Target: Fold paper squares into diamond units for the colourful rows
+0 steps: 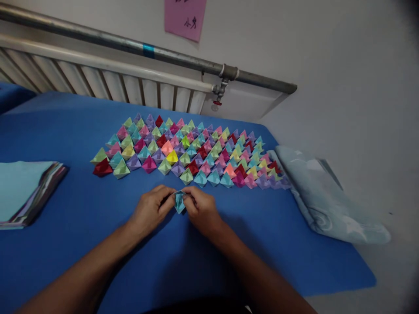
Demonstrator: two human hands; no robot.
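Between my hands is a small light-blue folded paper boat [179, 203], pinched at its upper edges. My left hand [152, 204] grips its left side with thumb and fingers. On the other side, my right hand [200, 206] pinches the right edge, its fingers covering part of the paper. Just beyond my fingers, rows of finished folded paper boats [172, 157] in many colours stand on the blue tabletop [137, 270]. To the left lies a stack of coloured paper sheets [22, 187], a light-blue one on top.
A folded grey-green patterned cloth [324, 196] lies at the table's right edge against the wall. Behind the table run a white radiator [111, 83] and a metal pipe [183, 59] with a red-handled valve [217, 103]. A pink note [185, 19] hangs above.
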